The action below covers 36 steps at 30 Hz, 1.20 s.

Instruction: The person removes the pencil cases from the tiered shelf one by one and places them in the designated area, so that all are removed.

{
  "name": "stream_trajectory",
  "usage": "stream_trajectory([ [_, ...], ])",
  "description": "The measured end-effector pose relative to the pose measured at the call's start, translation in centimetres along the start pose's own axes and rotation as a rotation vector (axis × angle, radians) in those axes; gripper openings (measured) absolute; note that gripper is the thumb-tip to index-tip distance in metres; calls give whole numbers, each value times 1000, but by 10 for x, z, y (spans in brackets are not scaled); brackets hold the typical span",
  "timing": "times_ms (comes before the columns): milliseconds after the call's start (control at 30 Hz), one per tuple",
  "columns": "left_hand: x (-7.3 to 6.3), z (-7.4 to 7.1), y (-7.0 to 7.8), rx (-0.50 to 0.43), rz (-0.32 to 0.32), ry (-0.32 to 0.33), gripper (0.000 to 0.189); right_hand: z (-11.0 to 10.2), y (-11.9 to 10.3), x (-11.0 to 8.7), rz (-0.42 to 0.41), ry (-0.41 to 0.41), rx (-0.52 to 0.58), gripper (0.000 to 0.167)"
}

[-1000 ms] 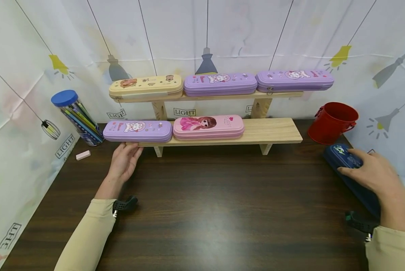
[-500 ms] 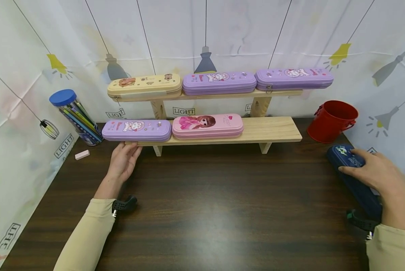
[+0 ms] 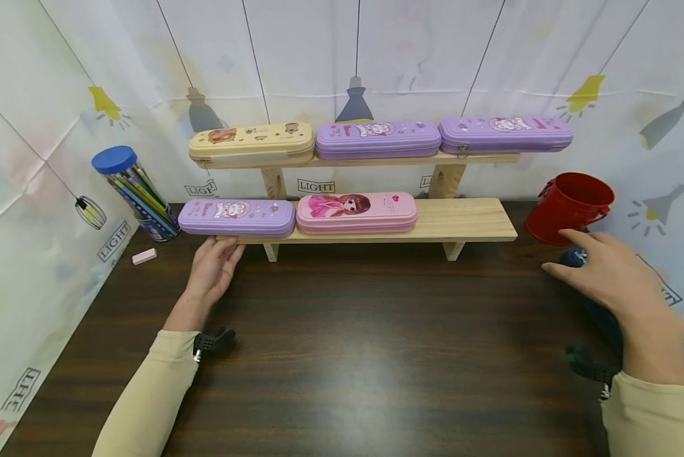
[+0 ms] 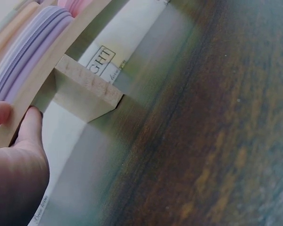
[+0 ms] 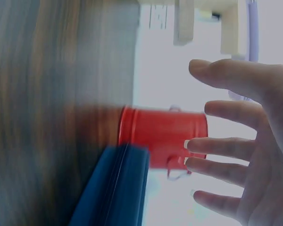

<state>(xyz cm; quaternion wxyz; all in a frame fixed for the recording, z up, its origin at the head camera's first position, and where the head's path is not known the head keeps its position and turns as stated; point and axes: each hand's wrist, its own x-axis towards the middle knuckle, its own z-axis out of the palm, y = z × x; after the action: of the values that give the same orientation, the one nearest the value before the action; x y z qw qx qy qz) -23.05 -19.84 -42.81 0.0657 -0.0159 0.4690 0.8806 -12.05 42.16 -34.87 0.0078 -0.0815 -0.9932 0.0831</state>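
At the left end of the lower tier of the wooden shelf [image 3: 462,219], my left hand [image 3: 207,276] grips the board's front edge, its thumb and a finger on either side of the board in the left wrist view. Right above it lies a purple pencil case [image 3: 239,218], beside a pink pencil case [image 3: 355,212] with a doll picture. My right hand [image 3: 622,285] is over a dark blue pencil case [image 5: 118,188] on the table at the right. Its fingers are spread and apart from the case, which the hand mostly covers in the head view.
A red bucket [image 3: 553,216] stands behind the blue case. The upper tier carries a cream pencil case [image 3: 253,145] and two purple ones. At the far left are a blue-lidded tube [image 3: 141,197] of pencils and a small pink eraser [image 3: 144,256].
My right hand has let go of the dark blue pencil case and lifted off it, moving slightly left. The left hand stays on the shelf edge.
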Motion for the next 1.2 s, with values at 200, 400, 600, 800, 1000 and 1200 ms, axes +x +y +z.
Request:
stream_trajectory([
  [200, 2, 0, -1, -16, 0, 10, 42, 2, -42, 12, -103, 10, 40, 83],
  [400, 4, 3, -2, -17, 5, 25, 41, 0, -85, 25, -188, 15, 71, 86],
  [600, 4, 3, -1, 1, 8, 42, 38, 4, -128, 37, -300, 57, 126, 79],
  [800, 4, 2, -1, 17, 13, 42, 41, 9, -172, 48, -413, 74, 237, 74],
  [1000, 5, 0, -1, 21, 17, 38, 47, 20, -215, 56, -567, 195, 266, 70],
  [1200, 6, 1, -3, 8, 21, 61, 43, 31, -253, 57, -656, 200, 217, 69],
])
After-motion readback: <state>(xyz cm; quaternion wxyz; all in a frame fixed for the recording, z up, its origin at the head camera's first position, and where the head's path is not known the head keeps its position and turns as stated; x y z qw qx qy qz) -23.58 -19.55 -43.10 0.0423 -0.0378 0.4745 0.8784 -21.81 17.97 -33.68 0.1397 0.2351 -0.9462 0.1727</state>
